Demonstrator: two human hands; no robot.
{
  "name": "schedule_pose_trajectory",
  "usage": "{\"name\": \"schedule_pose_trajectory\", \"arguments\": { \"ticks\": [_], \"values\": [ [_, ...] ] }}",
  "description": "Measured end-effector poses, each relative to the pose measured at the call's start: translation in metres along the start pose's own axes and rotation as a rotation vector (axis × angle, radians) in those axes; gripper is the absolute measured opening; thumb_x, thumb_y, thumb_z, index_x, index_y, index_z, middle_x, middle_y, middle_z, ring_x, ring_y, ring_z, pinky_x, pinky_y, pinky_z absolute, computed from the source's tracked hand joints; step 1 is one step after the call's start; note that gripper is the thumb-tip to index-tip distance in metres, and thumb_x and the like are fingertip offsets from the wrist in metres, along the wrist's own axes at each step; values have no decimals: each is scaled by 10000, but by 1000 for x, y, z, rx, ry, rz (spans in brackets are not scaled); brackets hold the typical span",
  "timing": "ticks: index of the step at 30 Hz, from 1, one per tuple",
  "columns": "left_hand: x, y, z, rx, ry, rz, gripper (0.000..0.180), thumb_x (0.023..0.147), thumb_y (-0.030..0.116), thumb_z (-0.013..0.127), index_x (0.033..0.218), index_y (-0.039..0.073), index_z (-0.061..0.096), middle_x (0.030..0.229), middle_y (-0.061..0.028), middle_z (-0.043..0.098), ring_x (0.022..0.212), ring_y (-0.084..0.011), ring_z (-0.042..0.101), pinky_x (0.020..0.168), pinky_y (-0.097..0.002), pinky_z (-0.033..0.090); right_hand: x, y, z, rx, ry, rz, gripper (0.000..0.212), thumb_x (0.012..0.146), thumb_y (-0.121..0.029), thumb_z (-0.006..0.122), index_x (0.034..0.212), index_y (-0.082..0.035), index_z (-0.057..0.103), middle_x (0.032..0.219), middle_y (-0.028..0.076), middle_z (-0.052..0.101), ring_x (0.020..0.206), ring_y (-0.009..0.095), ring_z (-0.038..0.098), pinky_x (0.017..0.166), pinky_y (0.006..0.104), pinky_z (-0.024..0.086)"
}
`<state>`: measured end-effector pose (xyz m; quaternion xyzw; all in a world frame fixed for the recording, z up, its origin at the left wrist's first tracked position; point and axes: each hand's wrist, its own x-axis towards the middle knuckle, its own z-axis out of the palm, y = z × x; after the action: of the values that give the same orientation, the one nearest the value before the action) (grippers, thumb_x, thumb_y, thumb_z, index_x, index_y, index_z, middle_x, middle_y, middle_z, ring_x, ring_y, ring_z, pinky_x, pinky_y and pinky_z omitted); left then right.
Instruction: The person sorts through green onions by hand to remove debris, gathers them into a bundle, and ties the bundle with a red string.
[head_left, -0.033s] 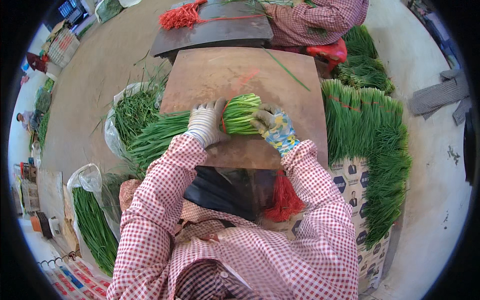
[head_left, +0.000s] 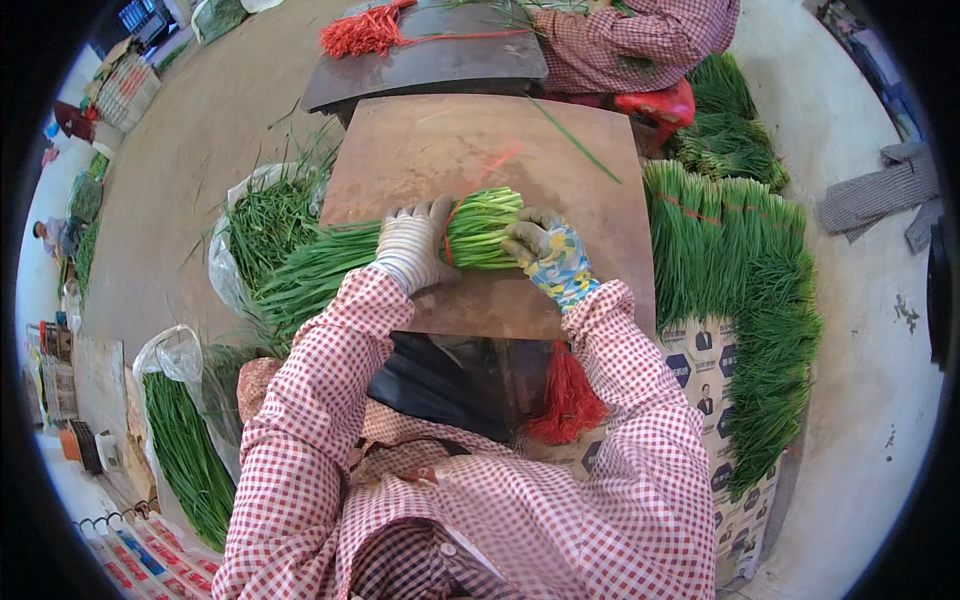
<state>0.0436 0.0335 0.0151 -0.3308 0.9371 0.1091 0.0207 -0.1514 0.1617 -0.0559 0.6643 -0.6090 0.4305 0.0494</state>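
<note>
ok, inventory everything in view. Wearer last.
table: 1, brown, centre
bunch: 1, green, on table
tie: 1, red, around bunch
leaf: 1, green, on table
dark table: 1, black, beyond
strand bundles: 2, red, dark table; lower centre
bags: 2, translucent, left, holding leaves
dark sheet: 1, black, lower centre
stacked bunches: several, green, right
printed sheeting: uncounted, pale, lower right
stool: 1, red, top right
co-worker: 1, checked sleeve, top
cloth: uncounted, grey, far right
clutter: uncounted, mixed, left
left hand: 1, striped glove, over bunch
right hand: 1, blue-yellow glove, at bunch end
checked shirt: 1, red, bottom
</note>
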Motion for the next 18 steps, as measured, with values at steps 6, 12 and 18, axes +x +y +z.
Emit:
{"name": "schedule_pose_trajectory", "arguments": {
  "ticks": [6,12,18],
  "values": [
    [0,1,1,25,4,-5,1012,502,386,865,1354,95,404,1241,-181,563,1175,-357,532,1000,-464,393,3,18,-10,18,-174,95,184,833,-172,708,958,-94,598,928,144,601,833,377,607,697,460,504],
    [-5,0,17,65,93,-13,992,503,377,856,1337,97,398,1248,-162,547,1185,-343,522,1007,-482,384,20,4,-34,-30,-204,28,267,792,-223,739,1007,-115,623,1019,146,578,889,358,596,735,445,503],
    [-20,3,33,76,253,27,1033,481,377,855,1352,91,380,1259,-153,530,1198,-341,507,1058,-498,327,82,-57,-43,-648,-241,-269,430,773,-281,718,1180,-189,614,1393,135,452,1297,382,405,1036,516,373]
  ]
}}
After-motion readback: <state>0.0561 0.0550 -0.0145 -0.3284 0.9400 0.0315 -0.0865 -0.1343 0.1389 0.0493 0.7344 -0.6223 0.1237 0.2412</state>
